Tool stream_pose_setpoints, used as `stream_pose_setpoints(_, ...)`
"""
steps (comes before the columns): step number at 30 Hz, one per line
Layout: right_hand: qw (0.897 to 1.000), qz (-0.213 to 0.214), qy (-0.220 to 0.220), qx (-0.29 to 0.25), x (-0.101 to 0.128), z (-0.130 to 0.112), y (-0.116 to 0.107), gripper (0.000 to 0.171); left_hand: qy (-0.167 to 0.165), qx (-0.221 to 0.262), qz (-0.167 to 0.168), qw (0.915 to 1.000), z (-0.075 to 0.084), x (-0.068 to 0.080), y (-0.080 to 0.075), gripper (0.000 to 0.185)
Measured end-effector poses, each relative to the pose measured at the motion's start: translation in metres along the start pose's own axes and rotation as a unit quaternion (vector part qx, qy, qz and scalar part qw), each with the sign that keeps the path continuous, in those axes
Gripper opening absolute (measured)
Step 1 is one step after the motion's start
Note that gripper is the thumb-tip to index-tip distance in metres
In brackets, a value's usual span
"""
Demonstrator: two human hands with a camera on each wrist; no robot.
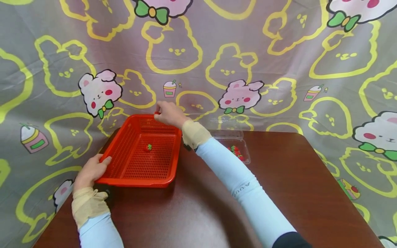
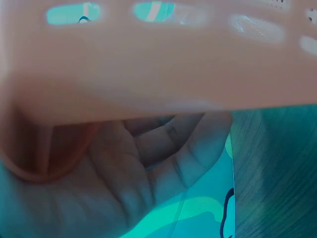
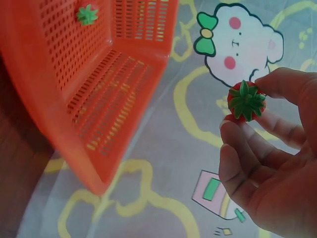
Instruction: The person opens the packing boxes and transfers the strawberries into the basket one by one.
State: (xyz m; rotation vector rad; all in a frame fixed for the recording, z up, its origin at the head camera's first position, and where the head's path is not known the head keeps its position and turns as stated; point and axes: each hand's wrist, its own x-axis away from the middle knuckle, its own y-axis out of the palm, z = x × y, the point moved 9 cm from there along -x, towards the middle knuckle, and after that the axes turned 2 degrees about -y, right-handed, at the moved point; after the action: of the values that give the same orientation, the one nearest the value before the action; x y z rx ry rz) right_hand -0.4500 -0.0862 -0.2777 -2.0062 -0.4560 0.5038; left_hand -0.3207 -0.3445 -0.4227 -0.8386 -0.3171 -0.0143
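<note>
Left hand [image 1: 90,171] grips the red basket [image 1: 141,175] at lower left; right hand [image 1: 169,113] pinches a strawberry [image 3: 246,101] above the basket's far rim; another strawberry [image 1: 149,147] lies inside.

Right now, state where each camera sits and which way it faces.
Head: looks forward and down at the table, red basket, both hands and sleeves.
Left wrist: under the basket rim, shows the left hand.
Right wrist: faces the right hand pinching a strawberry.
Shared: basket, and a second strawberry inside it.
</note>
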Motion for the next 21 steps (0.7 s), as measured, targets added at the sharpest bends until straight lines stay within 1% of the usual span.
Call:
stream_pose_setpoints(5,1.000,0.005,0.026,-0.017,-0.012,0.000,0.009,0.016,0.008,-0.007,0.004,0.9999,0.002,0.002,-0.001,0.064)
stream_pose_setpoints(8,0.999,-0.004,0.030,-0.019,-0.016,-0.001,0.019,0.017,0.012,-0.008,0.006,0.9999,0.002,0.002,0.000,0.063)
stream_pose_setpoints(12,0.998,-0.007,0.036,-0.045,-0.019,-0.003,0.033,0.019,0.012,-0.012,0.009,0.9998,0.002,0.002,-0.001,0.062)
stream_pose_setpoints(15,0.996,0.005,0.042,-0.082,-0.023,-0.003,0.042,0.019,0.014,-0.018,0.012,0.9997,0.002,0.001,-0.003,0.061)
stream_pose_setpoints(18,0.993,0.017,0.054,-0.107,-0.026,0.000,0.052,0.018,0.010,-0.014,0.009,0.9998,0.002,0.000,-0.001,0.061)
stream_pose_setpoints(21,0.992,0.016,0.069,-0.103,-0.029,0.001,0.064,0.017,0.003,-0.006,0.004,1.0000,0.001,0.000,0.000,0.062)
